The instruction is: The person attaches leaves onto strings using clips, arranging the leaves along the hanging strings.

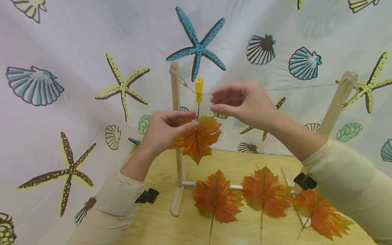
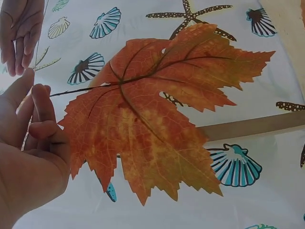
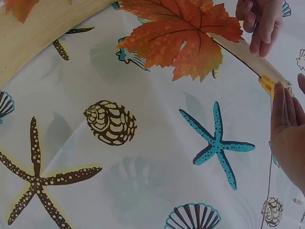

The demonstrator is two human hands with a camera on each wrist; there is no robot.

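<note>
An orange artificial maple leaf (image 1: 200, 139) hangs by its thin dark stem from a yellow clothespin (image 1: 199, 90). The clothespin sits on a twine line (image 1: 294, 87), close to the left wooden post. My left hand (image 1: 166, 131) is beside the stem, below the clothespin, with thumb and forefinger apart; it covers part of the leaf. To the right of the clothespin my right hand (image 1: 242, 102) hovers with relaxed fingers, holding nothing. The right wrist view shows the clothespin (image 3: 268, 84) at the stem's end, near my right fingertips (image 3: 279, 90).
Three more orange leaves, one of them a leaf (image 1: 217, 197) at left, lie on the wooden table (image 1: 159, 224). The twine runs between the left post (image 1: 175, 88) and right post (image 1: 337, 98), joined low by a white rod (image 1: 188, 183). A shell-and-starfish curtain (image 1: 76, 112) hangs behind.
</note>
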